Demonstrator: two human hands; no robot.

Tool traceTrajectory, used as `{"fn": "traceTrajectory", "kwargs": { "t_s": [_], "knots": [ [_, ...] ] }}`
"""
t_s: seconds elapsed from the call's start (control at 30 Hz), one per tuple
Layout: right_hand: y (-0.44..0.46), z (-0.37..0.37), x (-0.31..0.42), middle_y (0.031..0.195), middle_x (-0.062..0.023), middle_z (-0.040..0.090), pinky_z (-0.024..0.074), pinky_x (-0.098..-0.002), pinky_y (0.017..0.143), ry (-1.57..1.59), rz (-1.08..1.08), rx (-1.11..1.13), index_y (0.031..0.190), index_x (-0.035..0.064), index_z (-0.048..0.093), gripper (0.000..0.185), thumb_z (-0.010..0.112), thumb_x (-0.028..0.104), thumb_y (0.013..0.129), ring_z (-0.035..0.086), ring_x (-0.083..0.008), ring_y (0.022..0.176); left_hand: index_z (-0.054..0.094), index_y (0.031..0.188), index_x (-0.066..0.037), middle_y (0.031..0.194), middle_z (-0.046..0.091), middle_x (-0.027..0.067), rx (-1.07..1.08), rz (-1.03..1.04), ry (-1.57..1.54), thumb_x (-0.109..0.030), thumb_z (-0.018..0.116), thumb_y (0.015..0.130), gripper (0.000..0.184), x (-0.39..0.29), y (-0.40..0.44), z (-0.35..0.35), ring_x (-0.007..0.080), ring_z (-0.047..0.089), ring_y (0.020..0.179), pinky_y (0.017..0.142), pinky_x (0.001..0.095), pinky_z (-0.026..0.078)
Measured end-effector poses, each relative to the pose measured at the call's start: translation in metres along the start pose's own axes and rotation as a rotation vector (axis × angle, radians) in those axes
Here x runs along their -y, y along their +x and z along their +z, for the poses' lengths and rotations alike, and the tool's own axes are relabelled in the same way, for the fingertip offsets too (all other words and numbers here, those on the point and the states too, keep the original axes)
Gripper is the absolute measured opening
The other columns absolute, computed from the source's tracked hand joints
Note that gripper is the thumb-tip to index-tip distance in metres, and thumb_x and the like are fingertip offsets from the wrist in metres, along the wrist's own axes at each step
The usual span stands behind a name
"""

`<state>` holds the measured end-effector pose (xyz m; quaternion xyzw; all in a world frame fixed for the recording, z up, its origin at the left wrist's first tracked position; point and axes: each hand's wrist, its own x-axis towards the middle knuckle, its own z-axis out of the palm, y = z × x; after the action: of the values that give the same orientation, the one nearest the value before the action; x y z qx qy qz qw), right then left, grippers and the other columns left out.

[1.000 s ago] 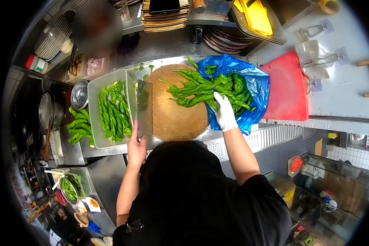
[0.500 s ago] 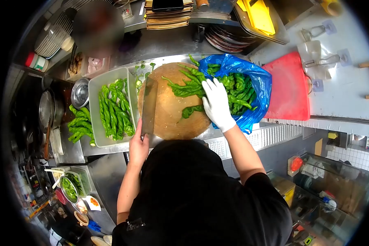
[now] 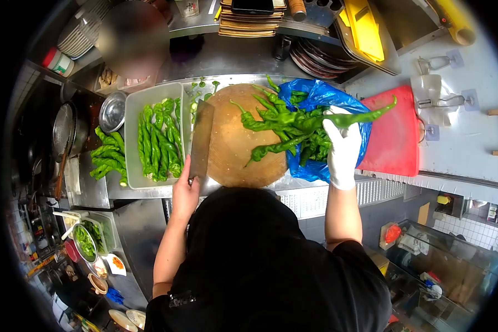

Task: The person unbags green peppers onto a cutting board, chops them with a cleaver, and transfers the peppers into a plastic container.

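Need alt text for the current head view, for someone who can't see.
A white-gloved right hand holds a green pepper over a blue bag of peppers; the left hand holds a cleaver by a round chopping board's left edge.

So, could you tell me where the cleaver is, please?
In the head view, the cleaver is left of centre, in the left hand, its blade by the left edge of the round wooden board, next to the plastic tub.

Right hand point(image 3: 343, 155) shifted rightward, pepper point(image 3: 370, 115) now gripped.
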<state>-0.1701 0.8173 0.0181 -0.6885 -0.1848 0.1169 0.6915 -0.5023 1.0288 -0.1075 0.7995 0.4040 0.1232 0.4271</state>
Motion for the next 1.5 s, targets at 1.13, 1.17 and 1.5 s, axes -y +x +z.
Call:
{"fn": "traceTrajectory", "kwargs": {
  "t_s": [1.13, 1.17, 1.5],
  "knots": [
    [-0.084, 0.151, -0.143, 0.118, -0.0180, 0.068, 0.0550, -0.0421, 0.095, -0.317, -0.335, 0.196, 0.103, 0.0019, 0.065, 0.035, 0.092, 0.007, 0.081, 0.068, -0.0336, 0.108, 0.038, 0.168, -0.016, 0.105, 0.072, 0.0273, 0.058, 0.129, 0.341, 0.002, 0.060, 0.094, 0.079, -0.028, -0.002, -0.003, 0.0468, 0.071, 0.088, 0.079, 0.0561, 0.058],
    [-0.084, 0.150, -0.144, 0.114, -0.0180, 0.068, 0.0552, -0.0425, 0.092, -0.346, -0.370, 0.203, 0.103, 0.0018, 0.065, 0.034, 0.091, 0.008, 0.082, 0.068, -0.0343, 0.104, 0.038, 0.168, -0.016, 0.106, 0.072, 0.0274, 0.054, 0.129, 0.333, 0.002, 0.060, 0.095, 0.079, -0.029, -0.003, -0.004, 0.0468, 0.072, 0.089, 0.080, 0.0560, 0.059],
    [-0.086, 0.145, -0.147, 0.108, -0.0164, 0.068, 0.0560, -0.0430, 0.087, -0.349, -0.353, 0.253, 0.102, 0.0028, 0.066, 0.030, 0.089, 0.006, 0.083, 0.068, -0.0353, 0.099, 0.035, 0.170, -0.017, 0.103, 0.072, 0.0267, 0.137, 0.057, 0.399, 0.001, 0.062, 0.094, 0.083, -0.017, -0.003, 0.011, 0.0462, 0.072, 0.088, 0.082, 0.0552, 0.059]
  ]
}}
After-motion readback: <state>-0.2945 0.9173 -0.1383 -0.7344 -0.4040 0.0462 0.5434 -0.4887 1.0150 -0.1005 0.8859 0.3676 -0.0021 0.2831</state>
